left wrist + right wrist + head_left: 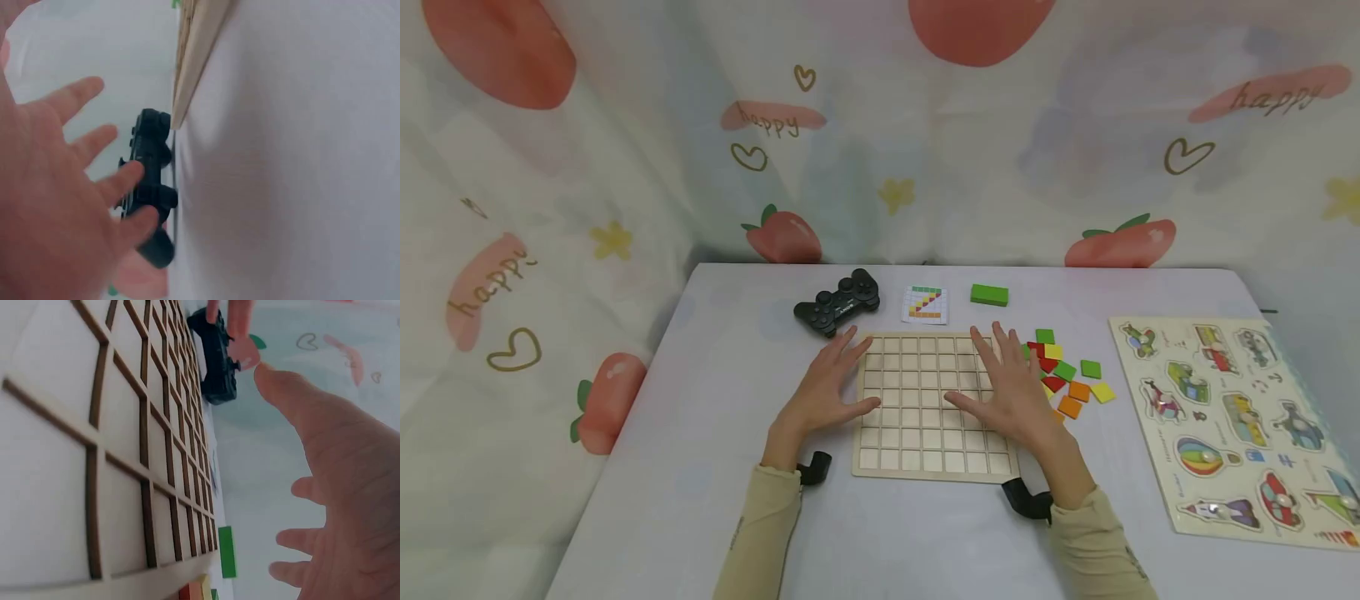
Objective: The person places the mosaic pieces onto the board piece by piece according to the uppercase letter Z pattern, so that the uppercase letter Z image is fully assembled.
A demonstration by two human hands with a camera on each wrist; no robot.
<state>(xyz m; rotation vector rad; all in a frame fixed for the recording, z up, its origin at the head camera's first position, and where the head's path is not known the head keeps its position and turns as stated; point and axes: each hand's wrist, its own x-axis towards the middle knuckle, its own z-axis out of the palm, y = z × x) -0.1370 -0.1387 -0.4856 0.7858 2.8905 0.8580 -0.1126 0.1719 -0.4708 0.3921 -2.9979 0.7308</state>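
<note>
A wooden grid board (932, 458) lies flat on the white table. My left hand (822, 392), fingers spread, is over the board's left edge and holds nothing. Over the right half of the board my right hand (1017, 396) is spread too, with nothing in it. In the right wrist view, space shows between the right hand (350, 487) and the board's grid (144, 425). Colored tiles (1078, 390) in green, red, yellow and orange lie loose beside the right hand, which partly hides them. Behind the board lies a pattern card (926, 305) with a colored grid drawing.
A black game controller (838, 302) lies at the back left of the board. Near the back edge is a green block or stack (989, 295). A picture puzzle board (1225, 433) takes up the table's right side. A printed curtain (925, 167) hangs behind the table.
</note>
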